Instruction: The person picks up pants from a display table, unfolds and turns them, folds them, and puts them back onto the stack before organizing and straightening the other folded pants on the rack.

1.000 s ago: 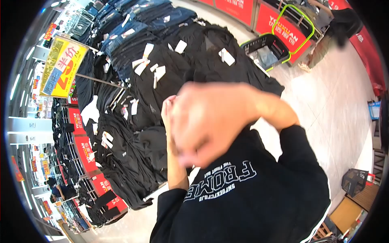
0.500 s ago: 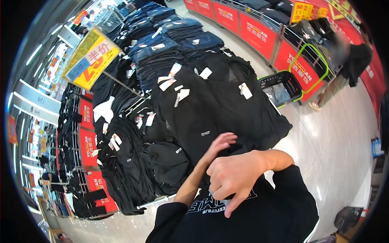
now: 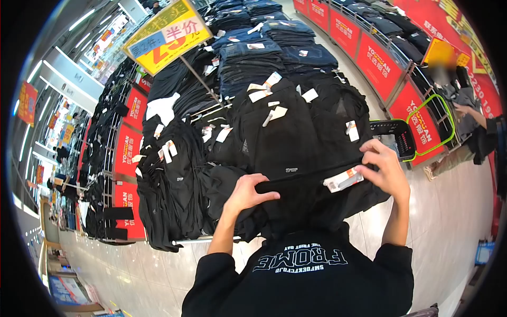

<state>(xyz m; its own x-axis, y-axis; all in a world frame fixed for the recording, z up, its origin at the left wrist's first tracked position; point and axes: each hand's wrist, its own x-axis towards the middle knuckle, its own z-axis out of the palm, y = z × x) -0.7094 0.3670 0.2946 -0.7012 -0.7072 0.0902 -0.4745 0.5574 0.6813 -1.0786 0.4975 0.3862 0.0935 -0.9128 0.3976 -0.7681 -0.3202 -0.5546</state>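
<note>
The person wears a loose black T-shirt [image 3: 301, 296] with a plain, matte look. Its left sleeve [image 3: 212, 274] and right sleeve [image 3: 395, 267] are the same black, short and wide, each with a straight hem. Across the chest runs the word FROME [image 3: 301, 259] in big, blocky capitals, black inside with pale outlines, upside down from this view, so the F sits at the right and the E at the left. A small white line, THE FRIST DAY [image 3: 302, 246], lies on its far side; another, SMFOEKFCFOJD [image 3: 297, 269], on its near side. Both forearms are bare below the hems, as are the left hand [image 3: 251, 193] and right hand [image 3: 384, 170].
</note>
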